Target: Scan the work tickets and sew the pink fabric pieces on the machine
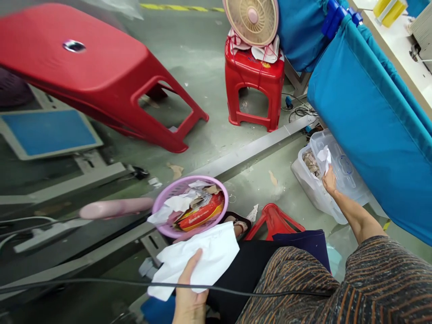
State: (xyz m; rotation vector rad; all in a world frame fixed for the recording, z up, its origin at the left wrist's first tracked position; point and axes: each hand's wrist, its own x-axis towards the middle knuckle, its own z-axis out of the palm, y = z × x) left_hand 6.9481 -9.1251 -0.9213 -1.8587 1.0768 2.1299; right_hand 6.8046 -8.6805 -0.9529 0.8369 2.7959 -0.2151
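My left hand point(191, 288) is closed on a white sheet point(211, 252), thumb on top and the other fingers hidden beneath. Whether that sheet is paper or cloth I cannot tell. Stretched out to the right, my right hand point(330, 181) pinches a crumpled white scrap point(325, 155). It is over a translucent plastic box point(312, 195) whose lid point(346, 164) sits askew. Through the gap show greyish-brown contents point(311, 163). Just beyond the left hand stands a purple basket point(224, 216) holding white and brown scraps and a red-and-yellow packet point(202, 211).
A large red stool point(111, 58) is at the left, and another red stool point(254, 67) bears a fan point(253, 15). Blue cloth point(367, 103) hangs along the right table. A metal bar point(256, 146) crosses the floor. A black cable point(236, 292) runs across my lap.
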